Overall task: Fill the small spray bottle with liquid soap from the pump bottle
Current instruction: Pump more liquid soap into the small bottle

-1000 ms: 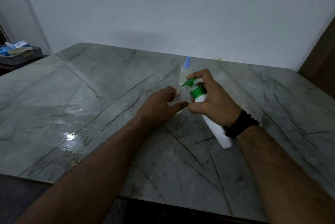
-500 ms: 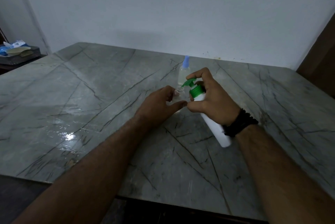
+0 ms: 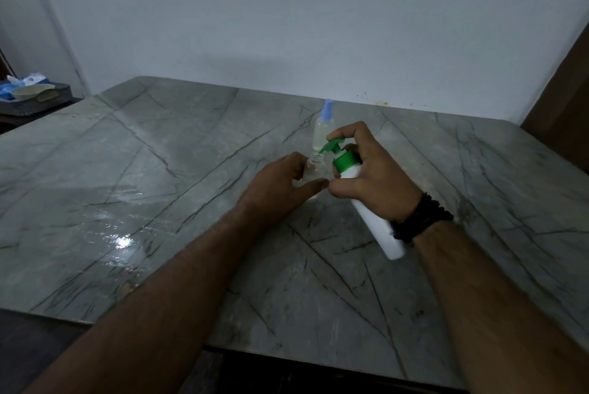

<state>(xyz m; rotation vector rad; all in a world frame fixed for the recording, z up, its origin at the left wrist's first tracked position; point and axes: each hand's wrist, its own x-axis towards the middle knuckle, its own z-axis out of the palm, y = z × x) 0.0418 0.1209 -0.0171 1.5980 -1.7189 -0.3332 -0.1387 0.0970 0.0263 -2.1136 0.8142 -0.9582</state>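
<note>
A small clear bottle (image 3: pixel 314 167) with an open neck stands on the marble table (image 3: pixel 165 189). My left hand (image 3: pixel 280 186) is wrapped around its lower body. My right hand (image 3: pixel 373 177) holds a white pump bottle (image 3: pixel 377 228) with a green pump head (image 3: pixel 334 146), tilted toward the small bottle. The green nozzle tip hangs just over the open neck. My index finger rests on top of the pump head. The lower half of the small bottle is hidden by my fingers.
A second clear spray bottle (image 3: pixel 324 130) with a pale blue cap stands just behind the hands. A dark tray (image 3: pixel 35 100) with blue packets sits on a side surface at far left. A wet shiny patch (image 3: pixel 122 240) lies front left on the table.
The pump head has risen slightly under my index finger. Both hands and both bottles stay in nearly the same place.
</note>
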